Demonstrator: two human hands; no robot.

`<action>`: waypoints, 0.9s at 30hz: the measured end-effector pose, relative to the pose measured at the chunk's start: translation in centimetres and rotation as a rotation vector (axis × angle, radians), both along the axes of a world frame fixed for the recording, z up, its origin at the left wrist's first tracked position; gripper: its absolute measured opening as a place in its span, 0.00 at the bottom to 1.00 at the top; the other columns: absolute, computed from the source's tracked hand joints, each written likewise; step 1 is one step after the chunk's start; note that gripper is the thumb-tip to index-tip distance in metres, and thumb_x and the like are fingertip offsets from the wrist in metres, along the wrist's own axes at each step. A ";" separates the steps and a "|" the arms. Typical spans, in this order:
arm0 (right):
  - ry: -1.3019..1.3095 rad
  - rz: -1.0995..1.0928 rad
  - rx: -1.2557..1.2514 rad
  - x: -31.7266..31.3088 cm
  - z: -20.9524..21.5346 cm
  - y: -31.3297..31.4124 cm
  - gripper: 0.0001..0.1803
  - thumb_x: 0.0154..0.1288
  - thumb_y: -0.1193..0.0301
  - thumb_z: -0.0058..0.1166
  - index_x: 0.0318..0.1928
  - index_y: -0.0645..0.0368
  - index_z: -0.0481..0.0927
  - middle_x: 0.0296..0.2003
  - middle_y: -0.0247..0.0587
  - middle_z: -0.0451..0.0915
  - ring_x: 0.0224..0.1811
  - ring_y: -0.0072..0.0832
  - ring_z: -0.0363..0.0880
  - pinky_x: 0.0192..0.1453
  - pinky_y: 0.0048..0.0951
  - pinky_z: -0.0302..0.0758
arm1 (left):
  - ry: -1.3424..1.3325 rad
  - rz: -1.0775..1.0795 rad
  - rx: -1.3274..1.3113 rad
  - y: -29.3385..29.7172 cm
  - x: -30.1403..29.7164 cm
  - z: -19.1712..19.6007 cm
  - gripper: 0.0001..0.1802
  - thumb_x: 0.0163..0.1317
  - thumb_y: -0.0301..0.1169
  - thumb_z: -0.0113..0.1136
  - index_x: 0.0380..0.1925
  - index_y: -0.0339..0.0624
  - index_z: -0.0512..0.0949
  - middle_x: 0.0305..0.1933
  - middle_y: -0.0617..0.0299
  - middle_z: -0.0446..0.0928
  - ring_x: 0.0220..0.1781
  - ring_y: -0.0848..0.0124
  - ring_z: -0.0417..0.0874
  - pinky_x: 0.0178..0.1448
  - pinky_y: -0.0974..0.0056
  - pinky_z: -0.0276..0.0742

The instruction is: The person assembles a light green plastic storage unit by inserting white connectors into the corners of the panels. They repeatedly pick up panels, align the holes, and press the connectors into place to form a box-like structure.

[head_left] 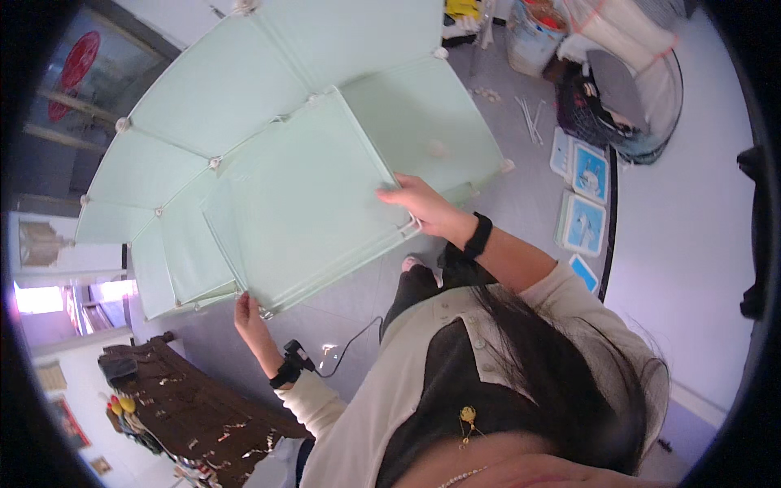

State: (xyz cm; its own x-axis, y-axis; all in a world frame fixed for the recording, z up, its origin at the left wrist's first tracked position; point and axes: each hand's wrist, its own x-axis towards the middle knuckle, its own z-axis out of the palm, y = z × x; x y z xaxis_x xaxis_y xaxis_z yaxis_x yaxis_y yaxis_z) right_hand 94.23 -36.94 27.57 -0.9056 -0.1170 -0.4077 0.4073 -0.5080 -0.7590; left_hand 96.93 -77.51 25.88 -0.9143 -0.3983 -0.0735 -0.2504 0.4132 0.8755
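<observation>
A pale green translucent panel (301,203) with a thin white frame tilts in front of me, against a modular cube shelf (268,57) of the same green sheets joined by white round connectors. My right hand (427,209) grips the panel's right edge, thumb on its face and fingers wrapped behind. At the near left corner, my left hand (250,317) is closed on the panel's frame, with the fingertips pinched together. How that corner meets the shelf is too small to make out.
White rods (530,120) and several white connectors (486,94) lie on the grey floor. Blue-and-white picture boxes (584,224) stand along the right wall, below a dark bag (590,106) and a bucket (534,37). A black cable (350,346) hangs near my left wrist. A brown-covered surface (203,398) stands left.
</observation>
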 end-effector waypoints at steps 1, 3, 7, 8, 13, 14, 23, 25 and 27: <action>0.003 0.004 0.010 -0.2 -0.1 0.0 0.18 0.67 0.69 0.59 0.54 0.64 0.77 0.44 0.33 0.80 0.45 0.21 0.78 0.45 0.28 0.76 | 0.024 0.032 0.036 -0.2 -0.5 -0.1 0.21 0.71 0.32 0.56 0.58 0.28 0.75 0.49 0.57 0.80 0.48 0.68 0.78 0.55 0.64 0.72; 0.031 0.008 0.019 -0.8 -0.9 0.3 0.19 0.67 0.69 0.60 0.56 0.64 0.77 0.45 0.32 0.80 0.45 0.21 0.78 0.45 0.27 0.76 | 0.059 0.046 0.494 -0.3 -1.2 0.1 0.21 0.72 0.31 0.55 0.61 0.32 0.73 0.52 0.57 0.79 0.48 0.69 0.78 0.52 0.64 0.75; 0.228 -0.073 0.264 -2.2 -3.4 0.3 0.17 0.67 0.69 0.60 0.53 0.64 0.78 0.44 0.32 0.80 0.44 0.20 0.77 0.47 0.26 0.75 | 0.156 -0.019 0.648 -0.2 -2.1 1.5 0.22 0.74 0.31 0.52 0.64 0.31 0.70 0.56 0.55 0.77 0.51 0.68 0.79 0.50 0.63 0.77; 0.267 -0.123 0.411 -2.3 -4.2 0.4 0.16 0.67 0.70 0.60 0.52 0.65 0.78 0.43 0.32 0.80 0.43 0.20 0.77 0.47 0.25 0.75 | 0.149 -0.035 0.567 0.0 -2.2 1.8 0.22 0.74 0.31 0.52 0.63 0.29 0.70 0.57 0.54 0.77 0.52 0.68 0.79 0.52 0.63 0.77; 0.203 -0.190 0.542 -2.4 -7.2 0.5 0.17 0.63 0.64 0.61 0.30 0.69 0.78 0.24 0.37 0.78 0.27 0.23 0.73 0.32 0.33 0.69 | 0.200 -0.038 0.624 0.7 -0.8 2.1 0.21 0.73 0.29 0.53 0.61 0.25 0.71 0.59 0.52 0.78 0.55 0.70 0.79 0.57 0.68 0.75; 0.160 -0.157 0.640 -2.2 -7.4 0.7 0.18 0.63 0.63 0.60 0.27 0.69 0.78 0.20 0.38 0.76 0.24 0.25 0.72 0.30 0.34 0.68 | 0.216 -0.015 0.719 0.7 -0.4 2.0 0.21 0.73 0.28 0.53 0.61 0.25 0.72 0.59 0.52 0.78 0.56 0.71 0.79 0.57 0.69 0.75; 0.272 -0.029 0.794 -2.9 -4.8 2.0 0.15 0.62 0.65 0.58 0.26 0.66 0.78 0.18 0.30 0.72 0.23 0.18 0.66 0.28 0.28 0.63 | 0.147 0.136 0.550 -1.1 1.4 -1.6 0.21 0.70 0.20 0.52 0.61 0.24 0.71 0.56 0.51 0.80 0.55 0.68 0.82 0.56 0.68 0.78; 0.212 -0.094 0.575 -3.0 -3.4 3.4 0.13 0.62 0.67 0.57 0.26 0.65 0.80 0.21 0.28 0.74 0.25 0.18 0.68 0.30 0.27 0.64 | 0.198 0.161 0.552 -2.6 1.0 -2.3 0.22 0.68 0.17 0.50 0.62 0.24 0.70 0.57 0.49 0.80 0.57 0.67 0.81 0.58 0.67 0.78; 0.164 -0.139 0.425 -2.1 -1.4 6.0 0.09 0.60 0.68 0.59 0.33 0.62 0.84 0.26 0.27 0.77 0.25 0.19 0.72 0.27 0.27 0.66 | 0.202 0.288 0.505 -4.8 0.6 -2.8 0.24 0.65 0.14 0.49 0.63 0.24 0.69 0.58 0.47 0.79 0.58 0.65 0.80 0.60 0.66 0.77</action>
